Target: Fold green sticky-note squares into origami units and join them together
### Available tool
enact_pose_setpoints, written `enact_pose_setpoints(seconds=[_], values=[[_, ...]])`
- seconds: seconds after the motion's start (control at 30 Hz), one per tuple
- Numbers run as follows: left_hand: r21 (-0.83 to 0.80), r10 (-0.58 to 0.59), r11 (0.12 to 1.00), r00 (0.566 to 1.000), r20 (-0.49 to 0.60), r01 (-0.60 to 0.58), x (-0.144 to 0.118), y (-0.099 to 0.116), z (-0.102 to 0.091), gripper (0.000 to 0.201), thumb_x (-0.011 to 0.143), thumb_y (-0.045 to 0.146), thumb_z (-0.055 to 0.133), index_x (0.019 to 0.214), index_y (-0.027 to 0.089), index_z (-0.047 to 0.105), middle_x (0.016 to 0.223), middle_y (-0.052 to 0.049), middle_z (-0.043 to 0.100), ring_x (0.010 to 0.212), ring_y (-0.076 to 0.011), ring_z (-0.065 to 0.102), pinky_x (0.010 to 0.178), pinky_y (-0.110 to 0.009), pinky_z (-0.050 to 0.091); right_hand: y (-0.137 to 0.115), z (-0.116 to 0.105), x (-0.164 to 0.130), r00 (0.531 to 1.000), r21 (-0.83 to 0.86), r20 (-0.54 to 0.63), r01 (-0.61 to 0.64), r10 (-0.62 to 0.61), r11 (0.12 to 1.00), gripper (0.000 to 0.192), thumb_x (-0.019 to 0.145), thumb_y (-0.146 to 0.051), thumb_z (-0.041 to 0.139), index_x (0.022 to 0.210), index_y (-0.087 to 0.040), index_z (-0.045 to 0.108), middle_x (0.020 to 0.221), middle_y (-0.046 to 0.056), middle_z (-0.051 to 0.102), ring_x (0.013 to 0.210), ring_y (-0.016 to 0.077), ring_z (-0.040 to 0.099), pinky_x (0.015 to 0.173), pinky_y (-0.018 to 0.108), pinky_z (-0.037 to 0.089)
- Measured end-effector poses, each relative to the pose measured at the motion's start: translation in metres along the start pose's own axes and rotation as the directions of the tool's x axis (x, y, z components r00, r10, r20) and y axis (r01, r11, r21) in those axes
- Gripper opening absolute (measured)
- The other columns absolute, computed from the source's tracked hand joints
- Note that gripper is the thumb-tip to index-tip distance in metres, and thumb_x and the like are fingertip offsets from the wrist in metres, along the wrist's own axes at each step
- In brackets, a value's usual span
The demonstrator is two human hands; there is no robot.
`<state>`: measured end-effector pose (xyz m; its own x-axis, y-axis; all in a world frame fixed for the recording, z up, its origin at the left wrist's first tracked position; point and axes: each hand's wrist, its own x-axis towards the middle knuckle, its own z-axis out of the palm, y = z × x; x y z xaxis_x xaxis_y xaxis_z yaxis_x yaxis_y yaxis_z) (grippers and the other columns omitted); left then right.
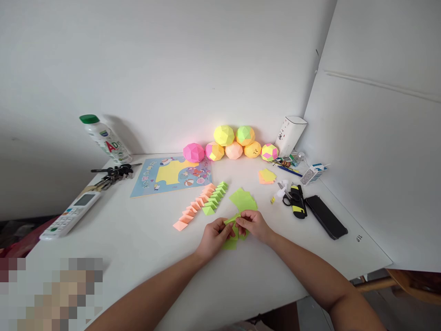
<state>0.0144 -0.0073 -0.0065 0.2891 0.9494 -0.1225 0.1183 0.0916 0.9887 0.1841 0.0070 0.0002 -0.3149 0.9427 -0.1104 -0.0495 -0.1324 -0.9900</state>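
Between my two hands is a folded strip of green paper [232,219], held just above the table. My left hand [214,236] pinches its left end, and the fingers of my right hand [254,224] are closed on its right end. Beneath and behind the hands lie loose green paper squares [244,199], partly covered by my fingers. To the left, a row of folded orange paper pieces [195,206] runs beside a row of folded green paper pieces [216,198].
Several faceted paper balls [234,150] sit along the wall. A blue booklet [148,181], bottle [108,140], keys [115,174] and remote control [70,216] are on the left. Scissors [287,201], a box cutter [298,209], a black phone [326,217] and yellow paper [268,174] lie right.
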Motion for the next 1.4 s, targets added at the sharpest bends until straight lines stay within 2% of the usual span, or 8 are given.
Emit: enact_pose_setpoints(seconds=[0.2, 0.47, 0.63, 0.83, 1.1, 1.17, 1.27, 1.4], values=[[0.028, 0.014, 1.0, 1.0, -0.001, -0.014, -0.002, 0.001, 0.0, 0.032, 0.079, 0.048, 0.053, 0.077, 0.017, 0.057, 0.057, 0.0, 0.061, 0.051, -0.0129, 0.052, 0.049, -0.023, 0.04, 0.0, -0.001, -0.001, 1.0, -0.02, 0.016, 0.001, -0.001, 1.0, 0.03, 0.074, -0.041, 0.064, 0.065, -0.013, 0.058, 0.049, -0.002, 0.057, 0.044, 0.0095, 0.053, 0.043, 0.021, 0.041], [0.029, 0.08, 0.996, 0.997, 0.009, -0.08, -0.002, -0.003, 0.004, 0.03, 0.081, 0.047, 0.05, 0.077, 0.017, 0.053, 0.059, 0.001, 0.059, 0.053, -0.0132, 0.053, 0.051, -0.023, 0.04, 0.005, 0.0, -0.003, 0.995, -0.059, 0.097, -0.001, 0.006, 0.998, 0.021, 0.071, -0.033, 0.066, 0.075, -0.014, 0.058, 0.06, 0.0, 0.061, 0.053, 0.011, 0.055, 0.048, 0.022, 0.042], [0.218, 0.208, 0.954, 0.978, 0.017, -0.206, -0.001, -0.006, 0.004, 0.028, 0.085, 0.04, 0.045, 0.07, 0.018, 0.053, 0.061, -0.001, 0.059, 0.056, -0.0149, 0.053, 0.055, -0.024, 0.041, 0.01, 0.001, -0.003, 0.994, -0.017, 0.105, 0.039, -0.037, 0.999, 0.017, 0.07, -0.028, 0.065, 0.074, -0.015, 0.054, 0.057, -0.002, 0.056, 0.05, 0.0103, 0.051, 0.046, 0.021, 0.038], [0.448, 0.402, 0.821, 0.915, -0.011, -0.355, 0.002, -0.007, 0.007, 0.023, 0.085, 0.034, 0.045, 0.068, 0.019, 0.054, 0.071, -0.005, 0.061, 0.07, -0.0204, 0.055, 0.066, -0.031, 0.043, 0.012, 0.001, -0.002, 0.994, -0.057, 0.088, 0.074, -0.069, 0.996, 0.011, 0.064, -0.019, 0.061, 0.068, -0.017, 0.05, 0.054, -0.005, 0.047, 0.047, 0.009, 0.044, 0.044, 0.02, 0.032], [0.449, 0.523, 0.751, 0.851, 0.041, -0.484, 0.008, -0.024, 0.008, 0.021, 0.087, 0.032, 0.044, 0.078, 0.019, 0.058, 0.082, -0.008, 0.061, 0.081, -0.0213, 0.056, 0.077, -0.035, 0.045, 0.014, 0.001, -0.001, 0.989, -0.16, 0.033, 0.148, -0.145, 0.976, 0.009, 0.056, -0.011, 0.052, 0.062, -0.016, 0.048, 0.057, -0.005, 0.043, 0.049, 0.007, 0.04, 0.044, 0.019, 0.029], [0.433, 0.534, 0.747, 0.843, 0.062, -0.505, 0.011, -0.029, 0.009, 0.023, 0.087, 0.033, 0.044, 0.078, 0.018, 0.058, 0.081, -0.008, 0.061, 0.081, -0.0208, 0.056, 0.077, -0.035, 0.045, 0.016, 0.0, 0.0, 0.993, -0.15, 0.023, 0.116, -0.114, 0.982, 0.01, 0.055, -0.011, 0.05, 0.064, -0.016, 0.048, 0.057, -0.005, 0.044, 0.049, 0.0076, 0.042, 0.044, 0.019, 0.031], [0.404, 0.553, 0.766, 0.833, -0.014, -0.501, 0.013, -0.034, 0.011, 0.028, 0.086, 0.038, 0.044, 0.075, 0.018, 0.059, 0.08, -0.008, 0.06, 0.08, -0.0213, 0.055, 0.077, -0.035, 0.045, 0.017, 0.001, 0.0, 0.998, -0.083, 0.024, 0.062, -0.06, 0.995, 0.012, 0.055, -0.012, 0.049, 0.066, -0.016, 0.049, 0.053, -0.006, 0.044, 0.046, 0.0086, 0.046, 0.043, 0.019, 0.036], [0.382, 0.527, 0.796, 0.848, -0.053, -0.47, 0.012, -0.032, 0.013, 0.031, 0.086, 0.042, 0.043, 0.074, 0.018, 0.06, 0.079, -0.008, 0.06, 0.081, -0.0217, 0.054, 0.08, -0.036, 0.043, 0.014, 0.002, 0.0, 0.999, -0.013, 0.027, 0.035, -0.034, 0.999, 0.012, 0.056, -0.013, 0.048, 0.068, -0.015, 0.05, 0.05, -0.006, 0.048, 0.044, 0.0103, 0.049, 0.044, 0.022, 0.04]])
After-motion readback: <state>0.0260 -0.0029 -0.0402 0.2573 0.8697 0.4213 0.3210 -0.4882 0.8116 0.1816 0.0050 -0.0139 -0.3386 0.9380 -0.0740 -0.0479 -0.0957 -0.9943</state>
